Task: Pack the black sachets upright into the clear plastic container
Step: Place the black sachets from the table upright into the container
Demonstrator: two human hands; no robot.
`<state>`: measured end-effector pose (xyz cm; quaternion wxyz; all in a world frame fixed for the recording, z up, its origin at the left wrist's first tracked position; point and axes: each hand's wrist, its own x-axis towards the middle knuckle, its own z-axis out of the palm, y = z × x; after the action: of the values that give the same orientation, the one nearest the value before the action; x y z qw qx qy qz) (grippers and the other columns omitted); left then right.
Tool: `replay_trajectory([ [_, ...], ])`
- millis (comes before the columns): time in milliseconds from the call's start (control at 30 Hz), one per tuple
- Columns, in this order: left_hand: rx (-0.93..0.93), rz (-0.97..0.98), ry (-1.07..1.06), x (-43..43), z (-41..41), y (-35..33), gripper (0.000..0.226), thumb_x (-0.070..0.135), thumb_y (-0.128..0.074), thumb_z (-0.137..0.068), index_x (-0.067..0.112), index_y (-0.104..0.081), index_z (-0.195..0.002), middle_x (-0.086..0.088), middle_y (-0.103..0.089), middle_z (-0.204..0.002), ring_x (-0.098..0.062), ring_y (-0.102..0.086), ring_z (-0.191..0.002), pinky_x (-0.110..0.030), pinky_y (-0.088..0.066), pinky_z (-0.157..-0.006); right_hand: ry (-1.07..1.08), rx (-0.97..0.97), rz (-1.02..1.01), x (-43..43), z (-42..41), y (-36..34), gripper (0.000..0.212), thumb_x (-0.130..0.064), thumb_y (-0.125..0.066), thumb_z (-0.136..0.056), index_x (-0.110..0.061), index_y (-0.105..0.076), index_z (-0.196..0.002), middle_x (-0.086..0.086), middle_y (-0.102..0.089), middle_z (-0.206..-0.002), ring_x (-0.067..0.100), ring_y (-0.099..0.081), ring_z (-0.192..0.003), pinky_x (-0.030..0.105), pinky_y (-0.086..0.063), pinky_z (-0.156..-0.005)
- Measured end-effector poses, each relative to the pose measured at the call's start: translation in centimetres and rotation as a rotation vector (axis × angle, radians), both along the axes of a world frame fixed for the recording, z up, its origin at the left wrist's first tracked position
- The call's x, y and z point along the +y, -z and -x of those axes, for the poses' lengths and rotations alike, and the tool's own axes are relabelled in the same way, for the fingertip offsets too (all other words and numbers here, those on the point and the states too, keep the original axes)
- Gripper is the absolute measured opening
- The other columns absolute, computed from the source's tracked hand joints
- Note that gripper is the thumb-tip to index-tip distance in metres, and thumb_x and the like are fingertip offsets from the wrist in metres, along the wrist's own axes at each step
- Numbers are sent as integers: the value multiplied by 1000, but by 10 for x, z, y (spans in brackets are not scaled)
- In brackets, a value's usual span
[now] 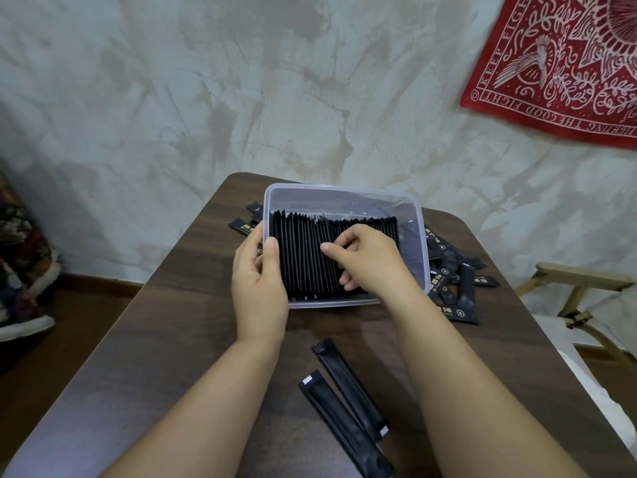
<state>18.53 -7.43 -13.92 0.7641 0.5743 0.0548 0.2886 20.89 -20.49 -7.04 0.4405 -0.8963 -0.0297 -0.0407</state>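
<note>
Left hand [260,281] grips the container [344,193] while the right hand [370,260] pinches upright sachets [300,250] with curled fingers, a row likely to topple if released.

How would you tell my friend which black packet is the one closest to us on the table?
Find the brown table, then the clear plastic container on it. Two loose sachets lie flat in front of it; the nearest sachet is the lower-left one, its pale tip pointing toward the container, while the neighbour sachet has its pale tip at the near end.

One container [344,198], two sachets [351,389] lying nearest; others too packed to count.
</note>
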Motion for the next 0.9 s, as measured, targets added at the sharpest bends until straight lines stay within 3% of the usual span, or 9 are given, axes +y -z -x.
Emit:
replay_trajectory([
  [100, 2, 5, 5, 0, 1, -1, 37, 37, -46, -95, 31, -60, -129, 3, -60, -132, -8, -56, -122, -45, -45, -106, -6, 37, -50, 1, -2, 1, 20, -33, -63, -88, -15, -56, -88, 3, -62, -71, 10, -57, -45, 25, -52, -48],
  [200, 6, 7, 12, 0, 1, 0, 34, 33, -46, -99, 30, -60, -129, 2, -60, -133, -10, -55, -124, -45, -45, -107, 7, 20, 40, -4, -3, 7, 19, -37, -62, -88, -20, -56, -84, -3, -57, -74, 13, -59, -60, 28, -53, -54],
  [300, 10, 3, 14, 0, 1, -1, 34, 30, -46, -101, 26, -60, -131, 0, -60, -133, -11, -56, -123, -44, -46, -106, -40, 34, -16, -9, -2, 7, 12, -28, -65, -88, -20, -56, -89, -2, -52, -76, 13, -57, -63, 24, -51, -51],
  [467, 11, 3, 13, -1, 1, -3, 33, 26, -45, -103, 24, -60, -132, 0, -59, -133, -9, -57, -121, -43, -46, -106, -98, 102, -53, -17, 0, 6, 15, -19, -67, -87, -19, -55, -97, 2, -55, -82, 13, -59, -70, 28, -55, -61],
  [667, 11, 13, 11, -1, 1, -3, 32, 24, -45, -103, 26, -60, -131, 2, -59, -133, -7, -56, -123, -41, -45, -107, -95, 72, 16, -19, 1, 5, 15, -26, -67, -86, -26, -54, -93, 0, -59, -85, 14, -61, -74, 28, -54, -63],
  [900, 10, 14, -6, 1, 0, -3, 35, 28, -45, -102, 24, -59, -133, 3, -59, -134, -6, -56, -123, -39, -45, -107, -90, 58, 169, -21, 9, -4, 29, -36, -64, -87, -23, -61, -113, -5, -64, -101, 13, -61, -94, 35, -53, -84],
])
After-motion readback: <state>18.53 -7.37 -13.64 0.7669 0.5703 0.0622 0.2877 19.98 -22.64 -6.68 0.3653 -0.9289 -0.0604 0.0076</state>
